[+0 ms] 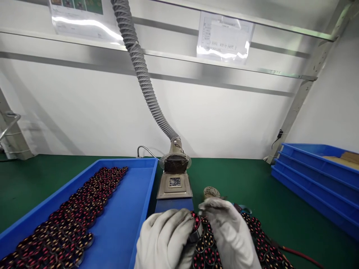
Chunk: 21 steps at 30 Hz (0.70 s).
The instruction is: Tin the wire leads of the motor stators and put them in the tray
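Note:
In a white glove, my left hand (pixel 168 235) is closed around a small round metal-cased part (pixel 196 227) with red and black pieces inside, tilted on its side. My right hand (pixel 228 231), gloved too, is just right of that part. Its fingers are bent toward it and pressed together; whatever lies between the fingertips is hidden. Below and between the hands sit many similar round parts (pixel 208 240), with red or yellowish dots on black. More of these parts (pixel 262 237) spread out to the right of my right hand.
A blue tray (pixel 151 186) on the left holds rows of similar parts. Ahead stands a metal box with a square top plate (pixel 175 185), under a fan hood (pixel 175 162) and grey hose (pixel 147 84). A small round container (pixel 211 192) and stacked blue trays (pixel 316 175) are rightward.

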Each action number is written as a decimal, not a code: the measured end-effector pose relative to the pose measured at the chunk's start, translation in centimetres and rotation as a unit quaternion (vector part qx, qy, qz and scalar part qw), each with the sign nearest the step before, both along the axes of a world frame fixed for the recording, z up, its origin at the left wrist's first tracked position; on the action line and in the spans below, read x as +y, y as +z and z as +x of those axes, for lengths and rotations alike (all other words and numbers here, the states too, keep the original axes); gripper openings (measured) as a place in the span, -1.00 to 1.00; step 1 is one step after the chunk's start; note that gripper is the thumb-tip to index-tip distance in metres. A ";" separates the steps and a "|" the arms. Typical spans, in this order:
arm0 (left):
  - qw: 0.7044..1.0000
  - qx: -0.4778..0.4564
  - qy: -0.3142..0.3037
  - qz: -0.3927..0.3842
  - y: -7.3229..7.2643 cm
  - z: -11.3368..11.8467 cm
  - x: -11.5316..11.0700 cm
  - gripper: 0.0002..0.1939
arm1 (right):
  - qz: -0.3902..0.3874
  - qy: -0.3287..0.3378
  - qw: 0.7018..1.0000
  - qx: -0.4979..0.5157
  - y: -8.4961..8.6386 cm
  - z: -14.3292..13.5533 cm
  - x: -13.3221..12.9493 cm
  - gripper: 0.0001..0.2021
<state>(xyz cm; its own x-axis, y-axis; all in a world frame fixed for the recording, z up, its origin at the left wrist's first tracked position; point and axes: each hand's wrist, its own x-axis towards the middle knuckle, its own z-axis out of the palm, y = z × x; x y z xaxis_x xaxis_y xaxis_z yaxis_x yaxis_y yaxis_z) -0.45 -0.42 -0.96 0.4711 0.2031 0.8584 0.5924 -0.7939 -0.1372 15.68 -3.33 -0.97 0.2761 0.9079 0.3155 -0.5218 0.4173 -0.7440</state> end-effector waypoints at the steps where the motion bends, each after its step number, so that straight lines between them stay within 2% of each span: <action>1: 1.000 -0.002 0.004 0.007 -0.1 0.0 0.0 -0.78 | -0.023 0.038 0.999 -0.016 -0.1 -0.4 0.0 -0.63; 4: 1.000 -0.014 -0.021 -0.005 -0.2 0.0 0.1 -0.71 | -0.069 0.141 0.987 -0.020 -0.2 -1.7 0.3 -0.57; 7: 0.990 -0.041 -0.094 -0.093 0.1 -0.1 0.2 -0.64 | -0.081 0.165 0.983 0.012 -0.2 -2.5 0.5 -0.65; 11: 0.959 -0.074 -0.185 -0.204 0.5 -0.2 0.5 -0.71 | -0.097 0.192 0.975 0.062 -0.9 -2.5 0.7 -0.68; 14: 0.918 -0.168 -0.241 -0.268 0.4 -0.2 0.9 -0.81 | -0.111 0.239 0.962 0.071 -1.7 -2.4 0.9 -0.66; 16: 0.877 -0.263 -0.241 -0.322 0.3 -0.4 0.9 -0.80 | -0.115 0.268 0.954 0.066 -1.9 -2.2 1.0 -0.58; 18: 0.848 -0.323 -0.204 -0.367 0.3 -0.8 0.7 -0.80 | -0.118 0.288 0.948 0.064 -1.8 -1.9 0.9 -0.53; 20: 0.862 -0.279 -0.160 -0.392 0.5 -1.2 0.3 -0.81 | -0.118 0.292 0.947 0.067 -1.6 -1.6 0.8 -0.57; 21: 0.878 -0.225 -0.142 -0.399 0.7 -1.3 0.1 -0.71 | -0.117 0.288 0.948 0.068 -1.5 -1.5 0.7 -0.60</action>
